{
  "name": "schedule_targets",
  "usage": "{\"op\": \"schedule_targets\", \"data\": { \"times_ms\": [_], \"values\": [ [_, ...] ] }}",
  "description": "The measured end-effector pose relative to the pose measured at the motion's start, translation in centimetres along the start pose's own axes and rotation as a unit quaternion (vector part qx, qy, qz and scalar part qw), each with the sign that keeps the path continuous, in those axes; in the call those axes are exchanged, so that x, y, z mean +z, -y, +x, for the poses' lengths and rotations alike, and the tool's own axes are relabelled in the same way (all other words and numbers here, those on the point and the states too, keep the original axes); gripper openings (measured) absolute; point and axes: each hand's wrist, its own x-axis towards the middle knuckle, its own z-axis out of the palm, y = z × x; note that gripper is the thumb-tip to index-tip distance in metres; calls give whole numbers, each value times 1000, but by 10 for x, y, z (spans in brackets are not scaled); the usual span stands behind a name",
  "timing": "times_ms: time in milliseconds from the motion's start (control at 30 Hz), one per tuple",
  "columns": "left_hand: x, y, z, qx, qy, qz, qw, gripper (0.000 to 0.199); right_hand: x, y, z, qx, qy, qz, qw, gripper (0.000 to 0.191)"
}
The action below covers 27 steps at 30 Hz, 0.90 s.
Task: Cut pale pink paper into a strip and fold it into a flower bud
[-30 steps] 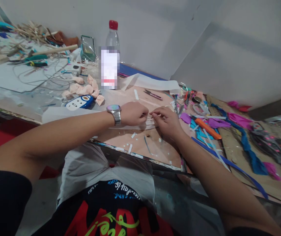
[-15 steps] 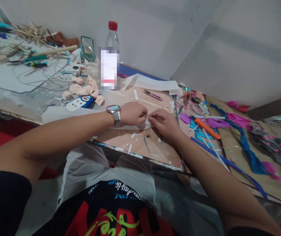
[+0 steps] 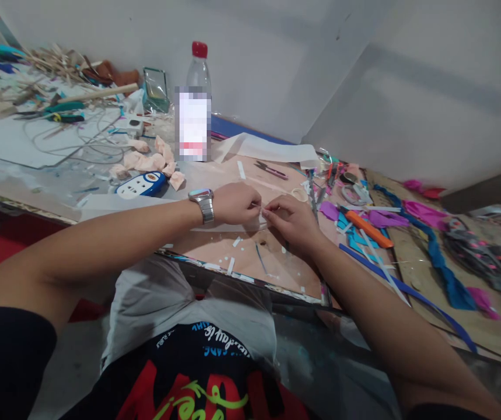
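Note:
My left hand [image 3: 236,204], with a metal watch [image 3: 205,204] on its wrist, is closed over the board [image 3: 215,248]. Close beside it on the right, my right hand [image 3: 293,220] is closed, thumb and forefinger pinched together. The fingertips of both hands meet around something small and pale that I cannot make out. Under the forearm and hands lies a white sheet [image 3: 123,203]. Small white strips [image 3: 230,266] are scattered on the board in front of the hands. Thread snips [image 3: 271,170] lie behind them.
A bottle [image 3: 198,76] with a red cap stands behind a blurred bright screen [image 3: 192,122]. At the left are a blue-and-white power strip [image 3: 141,185], crumpled peach pieces [image 3: 139,160] and pliers [image 3: 62,111]. An orange cutter [image 3: 369,229] and blue ribbon [image 3: 437,256] lie at the right.
The view has shifted very slightly. Both hands remain together in nearly the same place, with only a tiny movement of the fingers.

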Motion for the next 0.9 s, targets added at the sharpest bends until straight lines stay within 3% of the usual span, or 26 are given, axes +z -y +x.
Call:
{"op": "schedule_targets", "data": {
  "times_ms": [900],
  "values": [
    [3, 4, 2, 11, 5, -33, 999, 42, 3, -3, -2, 11, -34, -5, 999, 23]
  ]
}}
